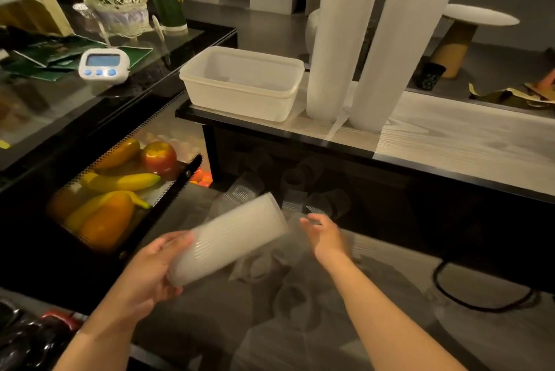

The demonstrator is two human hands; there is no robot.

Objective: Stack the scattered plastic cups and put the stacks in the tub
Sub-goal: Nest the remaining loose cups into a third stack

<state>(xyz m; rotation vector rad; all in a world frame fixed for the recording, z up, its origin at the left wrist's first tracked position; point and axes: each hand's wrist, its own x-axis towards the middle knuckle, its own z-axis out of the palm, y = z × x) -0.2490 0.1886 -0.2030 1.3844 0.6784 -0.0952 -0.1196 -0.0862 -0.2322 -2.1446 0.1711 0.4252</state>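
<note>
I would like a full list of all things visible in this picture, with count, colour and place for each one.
tub: one, white, empty, on the light wood shelf.
tall cup stacks: two, translucent white, upright, right of the tub.
held cup stack: one, translucent, tilted, in front of the shelf.
loose cups: several, clear, on the dark floor under the shelf; count unclear.
timer: one, white with blue buttons, on the glass counter at left.
lace basket: one, white, behind the timer.
fruit: several pieces, yellow, orange, red, in the case at left.
cable: one, black, on the floor at right.
left hand: grips the held cup stack.
right hand: fingers loosely curled, reaching toward the loose cups.
</note>
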